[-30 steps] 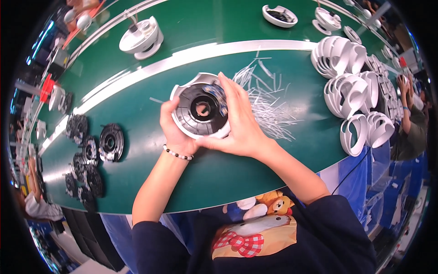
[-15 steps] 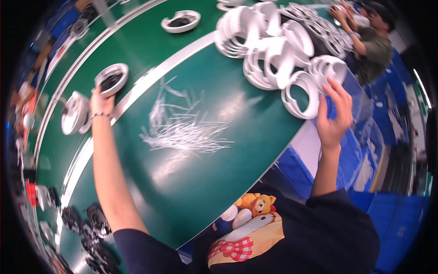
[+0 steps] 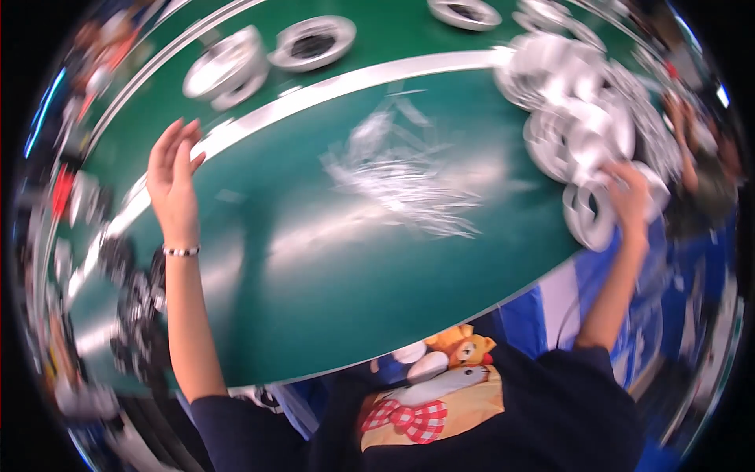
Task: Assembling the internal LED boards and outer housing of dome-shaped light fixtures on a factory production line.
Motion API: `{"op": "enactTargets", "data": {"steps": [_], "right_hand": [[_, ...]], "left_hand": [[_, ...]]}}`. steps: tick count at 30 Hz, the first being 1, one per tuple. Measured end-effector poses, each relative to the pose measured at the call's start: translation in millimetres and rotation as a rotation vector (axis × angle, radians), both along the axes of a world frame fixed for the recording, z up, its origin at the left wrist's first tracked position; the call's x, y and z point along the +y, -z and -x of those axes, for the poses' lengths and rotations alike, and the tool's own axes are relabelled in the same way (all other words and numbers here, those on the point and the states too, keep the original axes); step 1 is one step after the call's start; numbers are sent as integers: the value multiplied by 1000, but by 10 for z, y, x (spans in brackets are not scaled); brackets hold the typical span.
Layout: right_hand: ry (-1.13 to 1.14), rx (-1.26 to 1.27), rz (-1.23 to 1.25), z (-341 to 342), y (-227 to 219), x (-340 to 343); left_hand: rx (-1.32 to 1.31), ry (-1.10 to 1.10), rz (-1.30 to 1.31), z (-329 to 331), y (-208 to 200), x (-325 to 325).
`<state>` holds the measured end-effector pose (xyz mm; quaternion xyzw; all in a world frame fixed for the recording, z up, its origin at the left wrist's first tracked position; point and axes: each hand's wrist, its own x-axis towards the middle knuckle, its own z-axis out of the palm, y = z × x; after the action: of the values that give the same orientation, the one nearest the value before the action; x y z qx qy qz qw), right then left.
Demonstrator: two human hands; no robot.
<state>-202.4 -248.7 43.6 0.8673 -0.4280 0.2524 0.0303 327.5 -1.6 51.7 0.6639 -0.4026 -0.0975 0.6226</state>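
My left hand (image 3: 174,181) is raised over the near side of the green table, fingers apart and nothing in it. Beyond it, on the far side of the white curved rail (image 3: 314,85), sit a tilted white round housing (image 3: 228,67) and a white ring-shaped housing with a dark centre (image 3: 314,45). At the right, my right hand (image 3: 631,200) reaches onto the heap of white plastic rings (image 3: 578,130), its fingers at the nearest white ring (image 3: 588,216). Blur hides whether those fingers grip it.
Thin clear strips (image 3: 409,185) lie heaped mid-table. Several black parts (image 3: 138,307) gather at the left edge. Another white housing (image 3: 465,13) stands at the far side. Blue bins (image 3: 641,315) are at the lower right, and another person (image 3: 704,173) is at the far right.
My left hand has let go of the dark-centred white housing and drawn back from it. My right hand has moved onto the white rings. The whole view has swung leftward.
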Motion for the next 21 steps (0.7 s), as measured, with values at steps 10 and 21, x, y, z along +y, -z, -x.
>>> {"op": "enactTargets", "data": {"steps": [10,21], "right_hand": [[-152,-226,-134,-355,-781,771],[-644,-88,-386,-2345,-48,1667]], "left_hand": [[-619,-154,-977,-719,-207,1640],[-630,-367,-801,-245,114,1106]]}}
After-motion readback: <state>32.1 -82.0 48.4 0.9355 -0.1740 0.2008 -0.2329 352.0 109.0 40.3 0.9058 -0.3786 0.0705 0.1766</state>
